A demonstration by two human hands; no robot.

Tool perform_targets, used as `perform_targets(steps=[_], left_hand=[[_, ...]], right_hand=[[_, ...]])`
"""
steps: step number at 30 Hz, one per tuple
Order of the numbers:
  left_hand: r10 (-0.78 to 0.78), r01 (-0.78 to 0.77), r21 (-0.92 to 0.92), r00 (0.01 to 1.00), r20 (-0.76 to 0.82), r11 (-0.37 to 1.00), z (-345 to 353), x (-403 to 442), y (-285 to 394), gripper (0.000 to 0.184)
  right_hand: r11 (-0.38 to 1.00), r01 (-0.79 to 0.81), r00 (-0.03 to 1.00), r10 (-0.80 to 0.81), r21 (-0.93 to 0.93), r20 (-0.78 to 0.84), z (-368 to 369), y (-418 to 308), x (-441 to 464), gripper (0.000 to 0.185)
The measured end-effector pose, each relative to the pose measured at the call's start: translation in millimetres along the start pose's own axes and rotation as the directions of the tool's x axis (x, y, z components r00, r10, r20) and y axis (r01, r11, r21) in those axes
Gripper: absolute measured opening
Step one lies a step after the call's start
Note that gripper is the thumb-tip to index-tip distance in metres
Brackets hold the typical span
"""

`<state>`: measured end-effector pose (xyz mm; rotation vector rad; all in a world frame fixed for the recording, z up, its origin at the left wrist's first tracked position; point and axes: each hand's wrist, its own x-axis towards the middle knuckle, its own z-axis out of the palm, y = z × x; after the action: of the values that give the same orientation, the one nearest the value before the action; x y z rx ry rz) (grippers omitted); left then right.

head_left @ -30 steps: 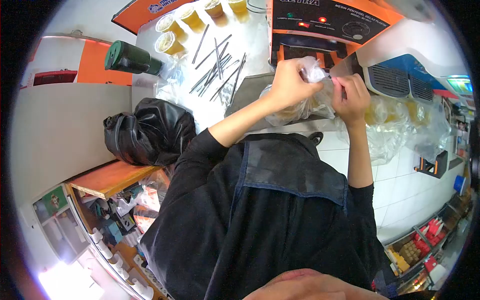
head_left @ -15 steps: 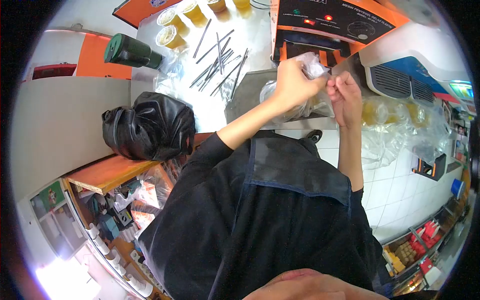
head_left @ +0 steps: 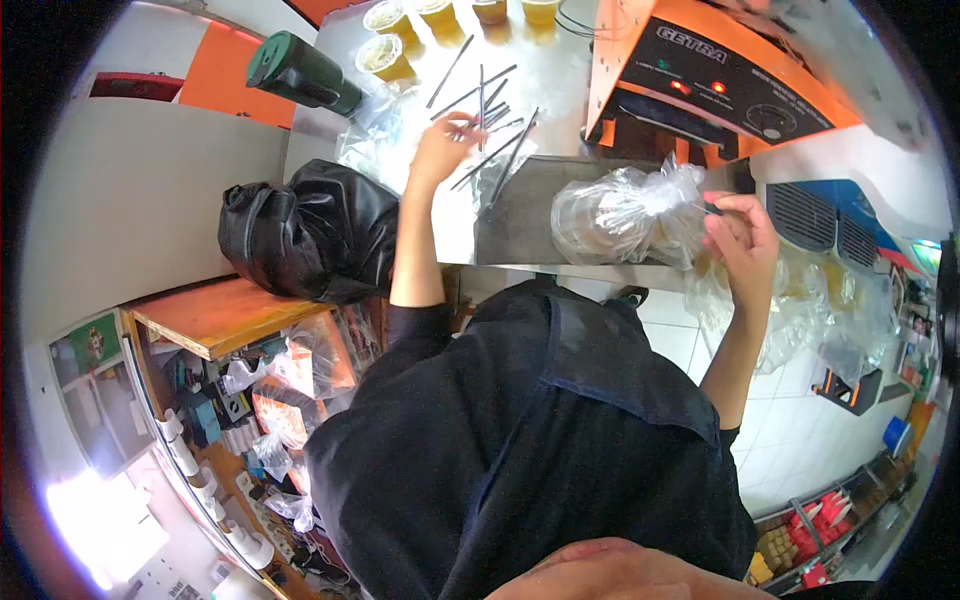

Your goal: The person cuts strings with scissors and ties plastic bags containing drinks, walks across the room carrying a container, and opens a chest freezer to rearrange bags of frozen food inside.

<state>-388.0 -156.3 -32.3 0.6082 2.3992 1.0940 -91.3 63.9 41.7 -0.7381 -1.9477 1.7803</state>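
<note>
My left hand (head_left: 442, 150) is at the pile of dark straws (head_left: 497, 110), its fingers curled at the pile's left side; whether a straw is between them is too small to tell. A knotted clear plastic bag (head_left: 625, 212) with cups inside rests on the grey mat at the counter's front edge. Beside the bag's gathered top, my right hand (head_left: 742, 235) is pinched; something small and dark shows at its fingertips, too small to name.
Lidded cups of yellow drink (head_left: 385, 58) stand at the back. The orange sealing machine (head_left: 720, 75) is behind the bag. A green bottle (head_left: 305, 72) and black bag (head_left: 310, 230) are at left. More bagged cups (head_left: 790, 300) are at right.
My left hand has let go of the plastic bag's top and moved left to the straws. My right hand has shifted slightly right and down. The view has shifted, too.
</note>
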Motion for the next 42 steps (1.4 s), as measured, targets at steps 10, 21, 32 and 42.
perform_targets(steps=[10,21,32,42], left_hand=[[0.159,-0.104,0.479,0.984,-0.077,0.872,10,16,-108,0.017],[0.28,-0.257,0.404,0.96,0.002,0.878,18,26,-116,0.016],[0.231,-0.166,0.567,0.972,-0.044,0.807,-17,29,-79,0.022],[0.848,-0.995,0.068,0.102,0.52,0.078,240,-177,182,0.085]], right_hand=[[0.985,0.028,0.956,-0.076,-0.168,-0.284,-9,4,-10,0.023],[0.994,0.025,0.939,-0.059,-0.104,-0.339,-30,15,-44,0.019],[0.679,-0.127,0.64,-0.501,-0.723,-0.583,-107,-54,-134,0.028],[0.192,0.302,0.941,-0.218,-0.934,0.26,-195,9,-110,0.067]])
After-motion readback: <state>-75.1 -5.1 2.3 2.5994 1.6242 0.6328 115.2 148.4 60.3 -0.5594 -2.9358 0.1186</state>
